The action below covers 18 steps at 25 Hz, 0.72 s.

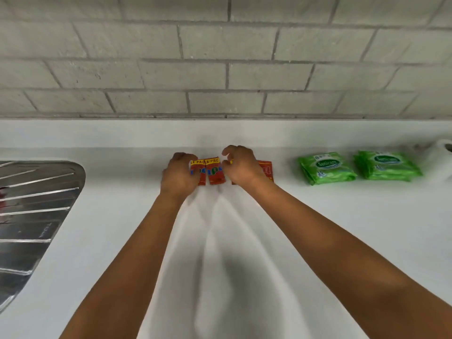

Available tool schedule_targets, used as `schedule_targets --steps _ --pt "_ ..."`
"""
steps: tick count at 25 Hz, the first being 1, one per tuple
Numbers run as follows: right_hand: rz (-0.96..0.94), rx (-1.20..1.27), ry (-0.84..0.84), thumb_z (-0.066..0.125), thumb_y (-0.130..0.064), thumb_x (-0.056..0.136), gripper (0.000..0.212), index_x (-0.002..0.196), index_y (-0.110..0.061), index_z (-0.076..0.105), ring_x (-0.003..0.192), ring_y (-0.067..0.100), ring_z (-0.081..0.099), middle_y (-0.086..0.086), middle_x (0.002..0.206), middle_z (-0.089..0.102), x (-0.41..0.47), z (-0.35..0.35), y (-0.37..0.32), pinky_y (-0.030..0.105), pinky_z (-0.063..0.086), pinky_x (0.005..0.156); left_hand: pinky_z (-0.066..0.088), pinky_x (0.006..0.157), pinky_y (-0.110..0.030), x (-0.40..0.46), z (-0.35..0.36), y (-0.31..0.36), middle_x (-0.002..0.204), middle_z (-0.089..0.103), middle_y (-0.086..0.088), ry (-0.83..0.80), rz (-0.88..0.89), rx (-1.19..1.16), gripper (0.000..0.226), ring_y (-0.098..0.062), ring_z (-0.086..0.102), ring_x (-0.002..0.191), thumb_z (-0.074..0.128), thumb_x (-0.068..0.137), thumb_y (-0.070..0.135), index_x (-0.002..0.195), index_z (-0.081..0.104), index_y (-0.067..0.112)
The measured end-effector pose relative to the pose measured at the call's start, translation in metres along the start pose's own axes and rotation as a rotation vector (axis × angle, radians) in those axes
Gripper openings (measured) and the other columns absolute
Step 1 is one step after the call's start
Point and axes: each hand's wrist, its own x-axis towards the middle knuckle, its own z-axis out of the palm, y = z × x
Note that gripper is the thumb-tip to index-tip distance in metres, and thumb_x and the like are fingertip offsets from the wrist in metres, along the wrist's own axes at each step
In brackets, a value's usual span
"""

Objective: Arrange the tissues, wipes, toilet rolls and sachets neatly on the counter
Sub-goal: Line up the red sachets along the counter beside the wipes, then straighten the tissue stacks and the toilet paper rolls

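Observation:
Several red sachets (215, 171) with yellow tops lie in a row near the back of the white counter (318, 228). My left hand (179, 173) rests on the leftmost sachets, fingers curled over them. My right hand (241, 165) covers the sachets at the right end of the row, where one red sachet (266, 168) sticks out past the wrist. Two green wipes packs (326, 168) (387, 165) lie side by side further right. A white toilet roll (440, 159) stands at the far right edge, partly cut off.
A steel sink drainboard (36, 211) fills the left side. A grey block wall (220, 57) rises behind the counter's raised back ledge (122, 133).

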Motion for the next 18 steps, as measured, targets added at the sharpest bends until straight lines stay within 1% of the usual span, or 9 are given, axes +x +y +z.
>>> schedule_targets --steps 2,3,5,8,12,15,18 --pt "0.046 0.048 0.07 0.053 -0.012 0.086 0.03 0.116 -0.011 0.06 0.088 0.021 0.057 0.01 0.113 0.062 -0.023 -0.035 0.024 0.021 0.043 0.076 0.045 0.095 -0.032 -0.012 0.003 0.057 0.13 0.053 -0.009 -0.087 0.104 -0.091 0.036 -0.027 0.056 0.114 0.055 0.082 0.012 0.118 0.06 0.014" --pt "0.062 0.064 0.096 0.054 -0.013 0.086 0.029 0.114 -0.011 0.061 0.085 0.02 0.056 0.009 0.107 0.063 -0.025 -0.042 0.029 0.019 0.04 0.074 0.045 0.095 -0.032 -0.013 0.003 0.07 0.13 0.054 -0.008 -0.117 0.123 -0.115 0.036 -0.026 0.056 0.113 0.055 0.083 0.013 0.119 0.06 0.015" --pt "0.11 0.095 0.21 0.056 -0.012 0.085 0.027 0.11 -0.01 0.063 0.083 0.02 0.054 0.006 0.093 0.06 -0.059 -0.09 0.064 0.019 0.039 0.074 0.048 0.094 -0.032 -0.039 0.018 0.128 0.129 0.055 -0.006 -0.195 0.235 -0.117 0.036 -0.026 0.058 0.11 0.056 0.085 0.018 0.12 0.059 0.018" --pt "0.198 0.155 0.33 0.058 -0.009 0.082 0.025 0.106 -0.009 0.064 0.076 0.02 0.053 0.003 0.083 0.057 -0.105 -0.151 0.118 0.023 0.042 0.07 0.051 0.09 -0.038 -0.08 0.045 0.2 0.124 0.056 -0.004 -0.291 0.367 -0.125 0.035 -0.026 0.06 0.106 0.057 0.084 0.022 0.119 0.059 0.021" --pt "0.251 0.162 0.449 0.057 -0.005 0.081 0.026 0.105 -0.004 0.065 0.073 0.02 0.052 0.005 0.081 0.058 -0.172 -0.219 0.183 0.018 0.037 0.065 0.047 0.095 -0.033 -0.132 0.085 0.281 0.123 0.058 -0.005 -0.339 0.505 -0.108 0.035 -0.026 0.059 0.105 0.059 0.083 0.02 0.117 0.061 0.02" --pt "0.31 0.166 0.525 0.056 -0.007 0.082 0.024 0.105 -0.007 0.065 0.068 0.02 0.053 0.004 0.082 0.058 -0.234 -0.272 0.235 0.022 0.04 0.067 0.048 0.093 -0.033 -0.18 0.115 0.352 0.124 0.059 -0.004 -0.389 0.569 -0.128 0.034 -0.025 0.059 0.106 0.059 0.084 0.023 0.117 0.061 0.021" --pt "0.371 0.193 0.569 0.055 -0.01 0.083 0.023 0.104 -0.01 0.064 0.059 0.013 0.051 0.0 0.078 0.057 -0.295 -0.321 0.287 0.025 0.041 0.066 0.048 0.092 -0.034 -0.234 0.148 0.419 0.126 0.057 -0.001 -0.434 0.629 -0.134 0.034 -0.023 0.058 0.108 0.058 0.085 0.025 0.119 0.059 0.023"
